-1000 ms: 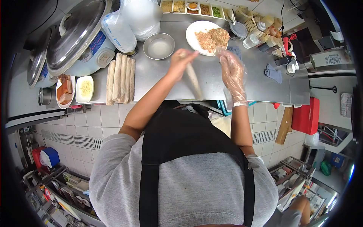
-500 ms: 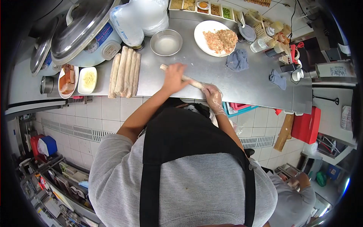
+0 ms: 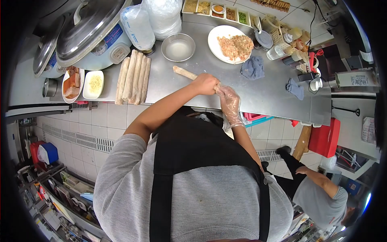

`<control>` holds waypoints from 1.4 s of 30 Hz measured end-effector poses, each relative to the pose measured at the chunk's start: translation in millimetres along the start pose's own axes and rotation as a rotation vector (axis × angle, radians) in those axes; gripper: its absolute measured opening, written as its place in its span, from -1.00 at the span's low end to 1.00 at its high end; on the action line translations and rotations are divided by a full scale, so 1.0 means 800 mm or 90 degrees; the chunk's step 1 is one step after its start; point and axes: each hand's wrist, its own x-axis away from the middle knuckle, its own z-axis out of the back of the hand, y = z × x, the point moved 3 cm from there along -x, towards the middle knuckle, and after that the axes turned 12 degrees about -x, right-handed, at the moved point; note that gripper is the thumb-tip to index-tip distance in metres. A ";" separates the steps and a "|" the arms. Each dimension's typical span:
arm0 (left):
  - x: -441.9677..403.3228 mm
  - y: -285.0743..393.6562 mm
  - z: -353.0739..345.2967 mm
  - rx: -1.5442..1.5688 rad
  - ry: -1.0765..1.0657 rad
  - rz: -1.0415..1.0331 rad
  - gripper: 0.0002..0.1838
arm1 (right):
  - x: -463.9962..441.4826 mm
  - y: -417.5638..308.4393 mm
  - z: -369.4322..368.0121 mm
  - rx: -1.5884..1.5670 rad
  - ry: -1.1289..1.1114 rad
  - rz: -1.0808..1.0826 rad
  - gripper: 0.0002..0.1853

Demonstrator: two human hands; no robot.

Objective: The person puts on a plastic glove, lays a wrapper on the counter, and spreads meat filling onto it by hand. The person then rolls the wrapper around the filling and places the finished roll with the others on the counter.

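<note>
Hands together on 1 roll

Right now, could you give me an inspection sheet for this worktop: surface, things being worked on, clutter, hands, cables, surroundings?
Surface: steel counter, with pale specks near the metal bowl.
Job's things: one pale roll in the hands; stacked rolls to the left; minced filling on a white plate; cloudy liquid in the bowl.
Clutter: two crumpled blue-grey cloths; bottles and containers at the right.
Grip: bare left hand closed around the roll; gloved right hand at its near end.
Cables: dark cable hanging at the far right; nothing seen across the hands' area.
Surroundings: large cooker at left; another person behind, at right.
</note>
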 end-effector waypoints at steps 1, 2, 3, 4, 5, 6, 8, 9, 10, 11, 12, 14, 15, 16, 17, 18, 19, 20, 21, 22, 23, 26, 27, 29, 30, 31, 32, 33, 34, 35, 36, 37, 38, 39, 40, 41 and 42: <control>-0.001 0.002 0.003 -0.005 -0.018 0.003 -0.83 | -0.002 -0.001 0.001 -0.002 -0.003 0.038 -0.87; -0.002 0.003 0.005 -0.006 -0.018 0.003 -0.83 | -0.004 -0.001 0.003 -0.003 -0.003 0.040 -0.87; -0.003 0.004 0.007 -0.001 -0.018 0.002 -0.83 | -0.009 -0.008 0.004 -0.011 -0.008 0.011 -0.88; -0.003 0.006 0.010 0.004 -0.020 0.002 -0.83 | -0.013 -0.014 0.004 -0.020 -0.013 -0.019 -0.89; -0.003 0.008 0.012 0.002 -0.020 0.002 -0.83 | -0.018 -0.020 0.005 -0.020 -0.013 -0.017 -0.89; -0.003 0.013 0.018 0.016 -0.027 0.003 -0.82 | -0.023 -0.022 0.005 -0.036 -0.013 -0.063 -0.89; -0.001 0.020 0.031 0.030 -0.035 0.005 -0.81 | -0.029 -0.028 0.005 -0.050 -0.015 -0.109 -0.89; -0.001 0.022 0.038 0.029 -0.041 0.011 -0.80 | -0.033 -0.030 0.004 -0.052 -0.017 -0.141 -0.89; -0.001 0.022 0.047 0.027 -0.046 0.017 -0.79 | -0.038 -0.035 0.004 -0.054 -0.020 -0.171 -0.90; 0.000 0.020 0.056 0.025 -0.043 0.019 -0.79 | -0.043 -0.043 0.008 -0.054 -0.021 -0.168 -0.90; 0.001 0.019 0.066 0.164 -0.057 -0.013 -0.75 | -0.051 -0.065 0.011 -0.015 -0.076 -0.078 -0.86; 0.003 0.017 0.089 0.303 -0.068 -0.042 -0.71 | -0.063 -0.100 0.022 0.022 -0.133 0.014 -0.83; 0.004 0.017 0.100 0.356 -0.120 -0.048 -0.69 | -0.068 -0.116 0.026 0.021 -0.190 0.051 -0.81; 0.006 0.017 0.106 0.409 -0.172 -0.054 -0.68 | -0.071 -0.132 0.027 0.020 -0.247 0.088 -0.79; 0.005 0.017 0.108 0.409 -0.170 -0.052 -0.68 | -0.072 -0.145 0.027 0.042 -0.263 0.084 -0.77; 0.004 0.019 0.110 0.423 -0.167 -0.076 -0.68 | -0.075 -0.148 0.026 0.042 -0.265 0.087 -0.77; 0.002 0.020 0.113 0.437 -0.165 -0.100 -0.68 | -0.075 -0.154 0.024 0.111 -0.288 0.176 -0.75; 0.002 0.021 0.115 0.436 -0.162 -0.100 -0.68 | -0.075 -0.159 0.022 0.180 -0.310 0.266 -0.74; 0.003 0.022 0.118 0.367 -0.141 -0.066 -0.69 | -0.077 -0.158 0.020 0.181 -0.311 0.269 -0.74; 0.005 0.021 0.121 0.299 -0.119 -0.031 -0.71 | -0.078 -0.155 0.015 0.235 -0.311 0.303 -0.76; 0.006 0.022 0.122 0.300 -0.117 -0.030 -0.71 | -0.079 -0.154 0.011 0.289 -0.311 0.336 -0.78; 0.012 0.022 0.121 0.255 -0.081 0.029 -0.72 | -0.093 -0.153 0.009 0.098 -0.281 0.143 -0.83; 0.013 0.023 0.121 0.302 0.010 0.064 -0.69 | -0.095 -0.160 0.006 0.098 -0.282 0.146 -0.83; 0.015 0.023 0.119 0.348 0.112 0.105 -0.66 | -0.102 -0.163 0.007 -0.017 -0.143 -0.090 -0.87; 0.018 0.025 0.121 0.333 0.168 0.130 -0.69 | -0.103 -0.161 0.004 -0.018 -0.152 -0.088 -0.87; 0.021 0.026 0.122 0.317 0.224 0.156 -0.71 | -0.103 -0.156 0.001 0.024 -0.156 -0.065 -0.85; 0.022 0.025 0.119 0.316 0.230 0.165 -0.71 | -0.102 -0.155 -0.004 0.064 -0.161 -0.042 -0.84; 0.024 0.025 0.119 0.256 0.245 0.181 -0.74 | -0.101 -0.162 -0.010 0.077 -0.170 -0.006 -0.85; 0.027 0.023 0.121 0.196 0.260 0.198 -0.76 | -0.102 -0.164 -0.017 0.071 -0.184 0.000 -0.85; 0.031 0.022 0.121 0.192 0.268 0.213 -0.76 | -0.103 -0.166 -0.023 0.101 -0.178 0.010 -0.88; 0.037 0.025 0.127 0.187 0.260 0.226 -0.78 | -0.104 -0.168 -0.030 0.129 -0.174 0.021 -0.90; 0.043 0.024 0.132 0.182 0.252 0.238 -0.80 | -0.107 -0.175 -0.038 0.147 -0.190 -0.044 -0.93; 0.047 0.018 0.129 0.178 0.259 0.255 -0.80 | -0.109 -0.178 -0.047 0.140 -0.205 -0.038 -0.93; 0.052 0.013 0.127 0.172 0.261 0.262 -0.77 | -0.112 -0.179 -0.054 0.159 -0.227 -0.043 -0.92; 0.058 0.007 0.125 0.166 0.263 0.268 -0.74 | -0.115 -0.181 -0.061 0.180 -0.247 -0.046 -0.92; 0.065 0.001 0.124 0.161 0.272 0.281 -0.74 | -0.118 -0.188 -0.070 0.230 -0.289 0.005 -0.95; 0.074 -0.001 0.130 0.224 0.349 0.268 -0.75 | -0.123 -0.183 -0.078 0.226 -0.300 0.014 -0.95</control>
